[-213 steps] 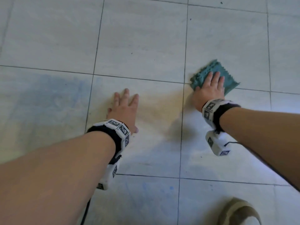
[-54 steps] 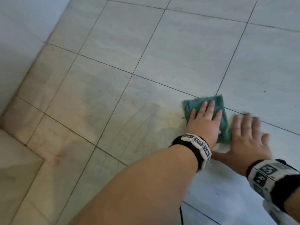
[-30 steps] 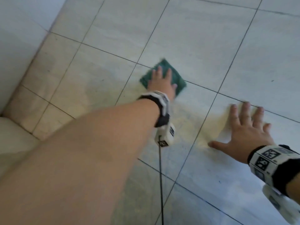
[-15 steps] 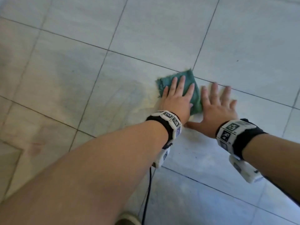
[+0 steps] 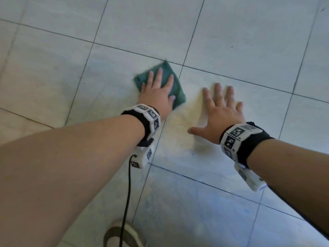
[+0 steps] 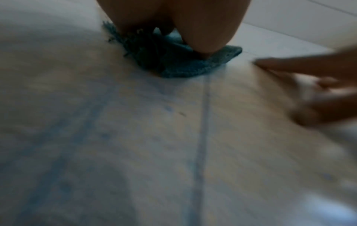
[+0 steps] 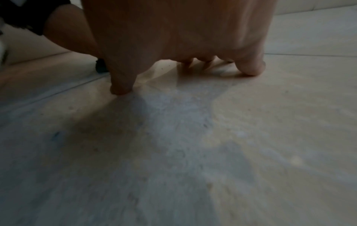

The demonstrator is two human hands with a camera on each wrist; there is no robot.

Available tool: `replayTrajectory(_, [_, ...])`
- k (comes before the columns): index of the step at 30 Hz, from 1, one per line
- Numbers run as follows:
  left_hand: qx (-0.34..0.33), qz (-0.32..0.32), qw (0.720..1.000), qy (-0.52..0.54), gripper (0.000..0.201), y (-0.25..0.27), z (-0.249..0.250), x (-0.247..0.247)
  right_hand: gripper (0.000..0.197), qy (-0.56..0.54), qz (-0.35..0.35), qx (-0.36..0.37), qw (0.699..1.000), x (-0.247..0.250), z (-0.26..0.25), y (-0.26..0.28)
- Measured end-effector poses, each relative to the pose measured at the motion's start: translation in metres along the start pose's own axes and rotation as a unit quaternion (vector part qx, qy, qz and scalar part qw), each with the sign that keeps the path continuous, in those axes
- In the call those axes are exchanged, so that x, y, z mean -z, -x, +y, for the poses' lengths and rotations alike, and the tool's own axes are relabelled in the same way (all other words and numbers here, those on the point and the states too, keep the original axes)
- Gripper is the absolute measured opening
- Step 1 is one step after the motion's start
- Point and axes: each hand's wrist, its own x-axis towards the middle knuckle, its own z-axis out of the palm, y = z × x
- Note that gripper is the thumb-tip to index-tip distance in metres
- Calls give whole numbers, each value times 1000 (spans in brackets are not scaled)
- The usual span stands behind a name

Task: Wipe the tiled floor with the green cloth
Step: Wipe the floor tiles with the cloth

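Note:
The green cloth (image 5: 173,87) lies folded on the pale tiled floor (image 5: 231,32), just left of a grout crossing. My left hand (image 5: 157,90) presses flat on it with straight fingers; in the left wrist view the green cloth (image 6: 185,64) sticks out from under my palm. My right hand (image 5: 220,107) lies flat on the bare tile to the right of the cloth, fingers spread, a hand's width away from it. In the right wrist view my right hand's fingertips (image 7: 120,90) touch the tile.
Grey grout lines (image 5: 231,78) cross the floor. A shoe (image 5: 122,234) shows at the bottom edge, with the left wrist camera's black cable (image 5: 128,193) hanging over it. Faint blue smears mark the near tile (image 5: 204,211).
My left hand has slid the cloth leftward, away from the right hand, which half a second ago lay right beside it. The right hand stays planted on the tile.

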Motion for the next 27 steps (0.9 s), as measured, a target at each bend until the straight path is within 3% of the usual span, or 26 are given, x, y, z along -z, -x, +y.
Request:
replayTrajectory(3, [-78, -35, 996, -28, 67, 20, 56, -13, 130, -23, 12, -15, 1000, -4, 1, 3])
replayTrajectory(6, [-91, -44, 994, -33, 67, 28, 51, -17, 131, -25, 15, -11, 1000, -4, 0, 2])
replayTrajectory(12, [88, -32, 996, -5, 68, 45, -80, -6, 134, -12, 6, -1, 1000, -6, 4, 1])
replayTrajectory(16, [118, -23, 993, -4, 67, 45, -82, -16, 130, -6, 0, 7, 1000, -5, 4, 1])
replayTrajectory(19, [63, -29, 996, -51, 67, 46, -52, -17, 124, 6, -5, 21, 1000, -5, 4, 1])
replayTrajectory(23, [-62, -33, 995, -69, 67, 46, 38, -28, 117, 6, -12, 16, 1000, -2, 0, 0])
replayTrajectory(25, [-64, -33, 996, -45, 66, 45, 61, -35, 112, 0, -9, 11, 1000, -1, -4, 1])
replayTrajectory(27, [-64, -30, 996, -46, 66, 42, 51, -33, 115, 1, -5, 4, 1000, -1, -7, 3])
